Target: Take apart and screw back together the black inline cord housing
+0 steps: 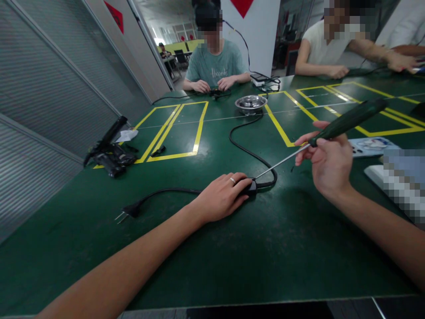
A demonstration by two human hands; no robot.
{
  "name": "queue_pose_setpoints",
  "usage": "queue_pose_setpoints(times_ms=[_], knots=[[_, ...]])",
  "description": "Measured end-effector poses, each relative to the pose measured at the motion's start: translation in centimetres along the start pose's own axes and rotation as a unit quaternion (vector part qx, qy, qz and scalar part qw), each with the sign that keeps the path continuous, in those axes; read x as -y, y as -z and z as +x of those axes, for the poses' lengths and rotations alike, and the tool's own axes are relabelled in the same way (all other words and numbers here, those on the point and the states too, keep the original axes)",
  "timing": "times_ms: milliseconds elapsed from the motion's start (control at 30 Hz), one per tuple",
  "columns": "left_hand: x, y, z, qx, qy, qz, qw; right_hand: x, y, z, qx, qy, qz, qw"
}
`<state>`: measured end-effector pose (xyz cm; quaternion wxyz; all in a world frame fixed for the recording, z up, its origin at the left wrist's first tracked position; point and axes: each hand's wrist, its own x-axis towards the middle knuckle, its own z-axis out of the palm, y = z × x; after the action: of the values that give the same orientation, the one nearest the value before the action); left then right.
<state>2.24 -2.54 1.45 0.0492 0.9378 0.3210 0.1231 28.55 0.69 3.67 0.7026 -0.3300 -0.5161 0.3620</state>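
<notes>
Under my left hand (224,197) lies a small black box (249,189) on a power cord, pressed to the table with the fingers closed over it. From the box's left side the cord runs to a two-pin plug (132,209); from its right side a thicker black cable (247,153) curls back across the table. My right hand (332,161) is closed around a screwdriver (352,119) with a dark green handle, held at a slant. Its thin metal shaft points down left, and the tip meets the right end of the box's top. Most of the box is hidden by my left fingers.
A shiny metal bowl (251,103) stands beyond the cable. Black bagged parts (113,157) lie at the left, with a small black piece (158,151) nearby. A patterned phone (375,146) rests at the right. Yellow tape (199,128) marks the green table; other people sit across it.
</notes>
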Motion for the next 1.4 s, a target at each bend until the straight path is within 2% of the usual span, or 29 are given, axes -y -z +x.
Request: queue_pose_setpoints(times_ms=[133, 433, 767, 1000, 1400], knots=[[-0.02, 0.08, 0.05, 0.002, -0.002, 0.0, 1.0, 0.19, -0.12, 0.05, -0.019, -0.009, -0.035, 0.999], [-0.01, 0.07, 0.06, -0.003, -0.005, 0.001, 1.0, 0.39, -0.39, 0.18, -0.041, -0.031, -0.013, 0.999], [-0.01, 0.07, 0.08, 0.003, -0.004, 0.01, 1.0, -0.06, -0.61, 0.32, -0.047, -0.04, -0.044, 0.997], [0.05, -0.01, -0.03, 0.004, -0.003, 0.009, 1.0, -0.1, -0.03, 0.14, -0.019, -0.072, 0.054, 0.996], [-0.04, 0.18, 0.08, 0.007, -0.002, 0.011, 1.0, 0.1, -0.37, 0.2, -0.044, -0.04, -0.04, 0.997]])
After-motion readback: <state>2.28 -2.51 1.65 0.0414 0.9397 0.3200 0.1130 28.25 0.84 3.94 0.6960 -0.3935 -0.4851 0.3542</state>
